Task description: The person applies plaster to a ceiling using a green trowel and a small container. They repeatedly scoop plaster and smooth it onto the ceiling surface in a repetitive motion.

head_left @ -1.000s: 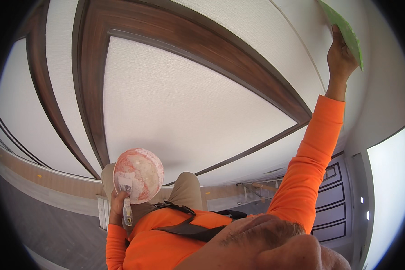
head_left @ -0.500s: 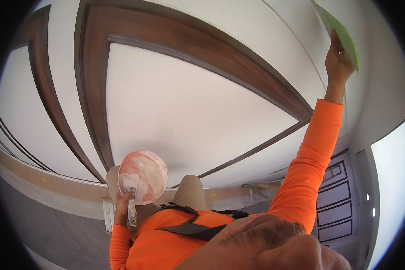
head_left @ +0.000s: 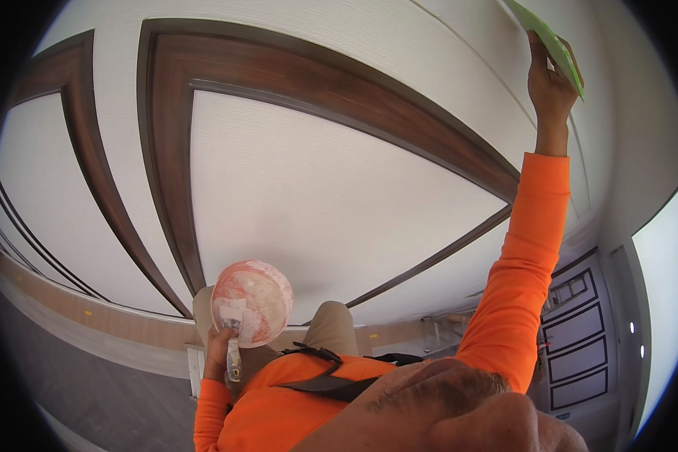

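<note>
A green spreader (head_left: 546,45) is gripped in the right hand (head_left: 551,98), which is raised at the end of an outstretched arm. The spreader is held up along the white wall (head_left: 448,64), past the right-hand corner of the dark wood frame (head_left: 339,109) as the view shows it. Whether its edge is pressed to the surface or held just off it cannot be told.

A round bowl (head_left: 267,301) is grasped at its rim by the left hand (head_left: 218,348), low in front of the body. A putty knife (head_left: 234,365) is kept with it: its blade is laid inside the bowl near the gripped edge, and its handle is hung outside, against the fingers. The bowl is coated in pink and whitish paste; how much usable material is left in it cannot be judged.

As far as can be judged, spreading or smoothing work is in hand and not yet finished, since the spreader is raised at the wall and paste is carried within reach. The frame is already mounted, and the textured white panel (head_left: 331,188) inside it is already fitted. On the stretch beside the spreader, no fresh patch or joint can be clearly made out, so the portion already treated cannot be told from the portion left. Cleaning of the paste-smeared bowl appears to be left undone.
</note>
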Motion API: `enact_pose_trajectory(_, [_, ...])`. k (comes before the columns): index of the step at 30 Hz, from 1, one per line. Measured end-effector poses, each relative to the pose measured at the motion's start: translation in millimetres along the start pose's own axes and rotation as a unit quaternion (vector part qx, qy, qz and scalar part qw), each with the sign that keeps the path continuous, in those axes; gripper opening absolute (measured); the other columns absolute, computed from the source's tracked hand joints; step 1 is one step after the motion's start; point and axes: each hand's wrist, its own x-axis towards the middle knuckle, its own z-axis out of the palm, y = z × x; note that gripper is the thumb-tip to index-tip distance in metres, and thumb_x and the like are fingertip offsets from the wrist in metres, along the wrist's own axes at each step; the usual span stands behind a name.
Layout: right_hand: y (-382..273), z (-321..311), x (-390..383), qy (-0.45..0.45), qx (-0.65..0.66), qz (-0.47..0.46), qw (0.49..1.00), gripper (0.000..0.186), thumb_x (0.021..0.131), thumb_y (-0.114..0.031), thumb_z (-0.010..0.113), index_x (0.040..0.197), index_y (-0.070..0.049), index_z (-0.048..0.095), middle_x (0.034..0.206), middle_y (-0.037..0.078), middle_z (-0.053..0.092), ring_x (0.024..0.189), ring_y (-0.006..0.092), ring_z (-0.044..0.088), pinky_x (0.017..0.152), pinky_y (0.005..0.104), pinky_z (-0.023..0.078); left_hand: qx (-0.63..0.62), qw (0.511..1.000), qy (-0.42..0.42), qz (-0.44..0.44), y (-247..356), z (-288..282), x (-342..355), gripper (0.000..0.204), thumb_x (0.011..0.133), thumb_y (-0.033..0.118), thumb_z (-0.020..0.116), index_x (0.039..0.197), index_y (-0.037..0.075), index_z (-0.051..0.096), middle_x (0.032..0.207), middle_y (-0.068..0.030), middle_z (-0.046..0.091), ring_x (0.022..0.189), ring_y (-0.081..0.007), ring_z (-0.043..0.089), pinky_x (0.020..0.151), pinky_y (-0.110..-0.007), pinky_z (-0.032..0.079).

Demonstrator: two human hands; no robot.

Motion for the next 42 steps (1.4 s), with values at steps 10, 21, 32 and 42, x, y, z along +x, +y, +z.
enact_pose_trajectory(10, [-5.7,0.7,4.9,-0.013,-0.078,0.017,0.997,0.019,0.094,-0.019,0.078,0.106,-0.005,0.077,0.092,0.005,0.077,0.082,0.0145,0.069,0.08,0.0287,0.054,0.019,1.0,-0.022,-0.002,-5.3,-8.6,5.5,0.055,0.075,0.012,0.062,0.127,-0.006,0.06,0.108,-0.008,0.068,0.095,-0.0212,0.064,0.088,-0.033,0.05])
enact_pose_trajectory(21, [-5.0,4.3,6.2,-0.02,-0.095,0.022,0.995,0.022,0.093,-0.024,0.079,0.106,-0.005,0.077,0.091,0.006,0.077,0.08,0.0152,0.069,0.077,0.0292,0.054,0.022,1.0,-0.017,-0.012,-0.8,-5.8,3.2,0.054,0.075,0.012,0.063,0.126,-0.006,0.061,0.107,-0.0077,0.067,0.094,-0.0206,0.064,0.086,-0.033,0.051])
enact_pose_trajectory(32, [-2.1,9.2,1.3,-0.006,-0.063,0.039,0.997,0.02,0.093,-0.022,0.079,0.105,-0.005,0.077,0.09,0.006,0.077,0.078,0.0138,0.069,0.075,0.0285,0.054,0.018,1.0,-0.014,-0.009,0.0,-3.9,2.2,0.05,0.075,0.012,0.063,0.122,-0.006,0.061,0.102,-0.0075,0.067,0.088,-0.0205,0.064,0.082,-0.033,0.051])
enact_pose_trajectory(42, [-7.1,8.9,-1.6,0.009,-0.01,0.003,1.0,0.02,0.094,-0.022,0.078,0.105,-0.005,0.077,0.088,0.005,0.076,0.079,0.0129,0.067,0.076,0.0281,0.053,0.016,1.0,-0.01,-0.006,-7.4,-8.1,6.7,0.049,0.075,0.013,0.064,0.12,-0.006,0.062,0.1,-0.0068,0.066,0.087,-0.0201,0.063,0.081,-0.033,0.05])
